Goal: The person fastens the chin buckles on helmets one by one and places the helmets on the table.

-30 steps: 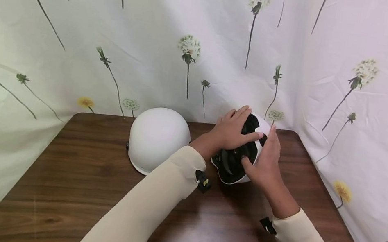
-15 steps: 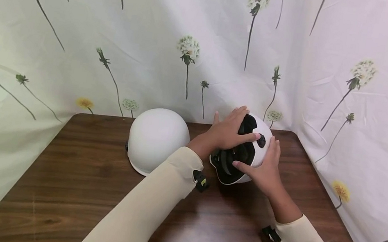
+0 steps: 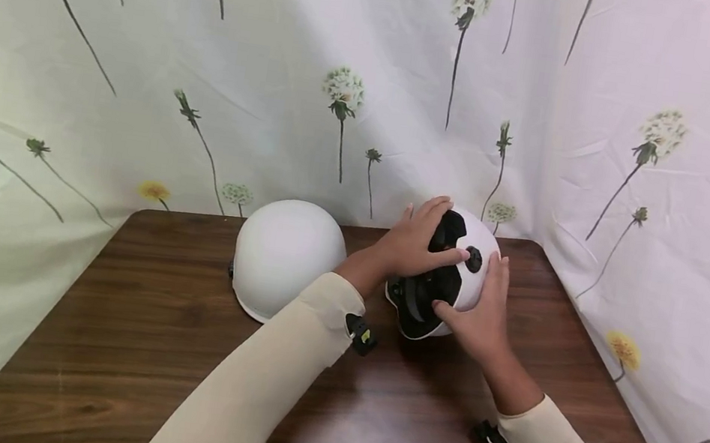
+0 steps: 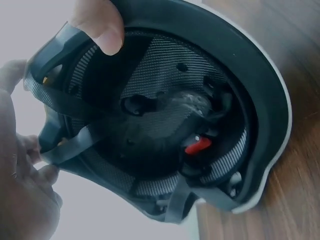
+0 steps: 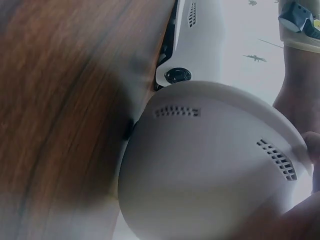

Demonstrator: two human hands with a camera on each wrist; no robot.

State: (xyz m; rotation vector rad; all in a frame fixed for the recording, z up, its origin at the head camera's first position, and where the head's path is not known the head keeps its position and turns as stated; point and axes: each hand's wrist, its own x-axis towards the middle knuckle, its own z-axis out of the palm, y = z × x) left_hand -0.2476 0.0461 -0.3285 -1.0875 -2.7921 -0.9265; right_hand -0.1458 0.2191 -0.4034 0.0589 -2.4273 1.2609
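Observation:
A white helmet (image 3: 483, 228) lies tilted near the table's back edge, its black lining (image 4: 165, 75) facing me. In the left wrist view, dark straps (image 4: 75, 145) and a red piece (image 4: 198, 145) show inside it. My left hand (image 3: 412, 241) grips the helmet from above, fingers over the far rim and thumb by the black round knob (image 3: 474, 259). On the right side, my right hand (image 3: 483, 315) holds the rim, thumb inside and fingers along the outer shell. Vent slots mark the shell (image 5: 200, 170) in the right wrist view.
A second white helmet (image 3: 284, 261) stands dome up to the left, close to my left forearm. Both sit on a brown wooden table (image 3: 140, 343). A white cloth with dandelion prints (image 3: 270, 51) hangs behind and at the sides.
The helmet has turned a little, so more of its white side and the knob shows. My right hand has shifted down along the shell, and the left thumb has moved slightly left.

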